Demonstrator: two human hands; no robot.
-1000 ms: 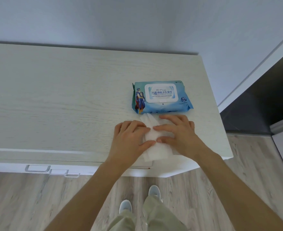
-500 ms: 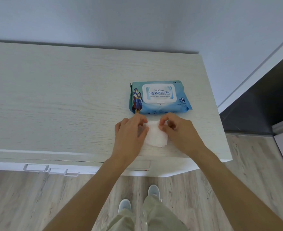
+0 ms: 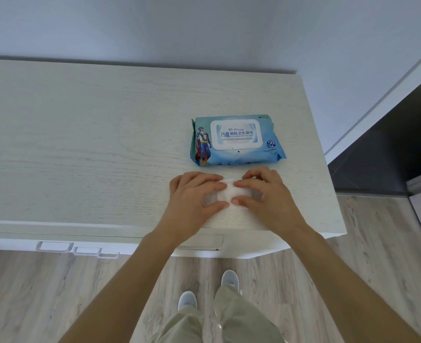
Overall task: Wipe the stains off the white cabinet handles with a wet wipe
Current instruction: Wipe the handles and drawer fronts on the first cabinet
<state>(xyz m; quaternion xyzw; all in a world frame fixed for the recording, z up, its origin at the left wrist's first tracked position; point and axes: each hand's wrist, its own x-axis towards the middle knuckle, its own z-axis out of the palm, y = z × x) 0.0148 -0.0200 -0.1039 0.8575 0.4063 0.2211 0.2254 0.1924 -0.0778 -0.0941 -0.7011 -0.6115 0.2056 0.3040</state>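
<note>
A folded white wet wipe [image 3: 229, 193] lies on the white cabinet top [image 3: 105, 144], just in front of the blue wet-wipe pack [image 3: 236, 141]. My left hand [image 3: 194, 196] and my right hand [image 3: 264, 194] both rest on the wipe, fingertips meeting over its middle and pressing it down against the top. Most of the wipe is hidden under my fingers. Below the cabinet's front edge, white handles [image 3: 53, 246] stick out at the left, and another handle [image 3: 204, 245] with a small reddish mark at its right end sits under my left forearm.
The cabinet stands against a pale wall [image 3: 204, 28]. Its right end is near a dark doorway [image 3: 390, 144]. Wood-look floor [image 3: 43, 293] lies below, with my shoes [image 3: 229, 280] close to the cabinet front.
The wipe has been folded smaller, from a loose sheet near the front edge into a compact pad. Both hands moved slightly back from the edge and now press it together.
</note>
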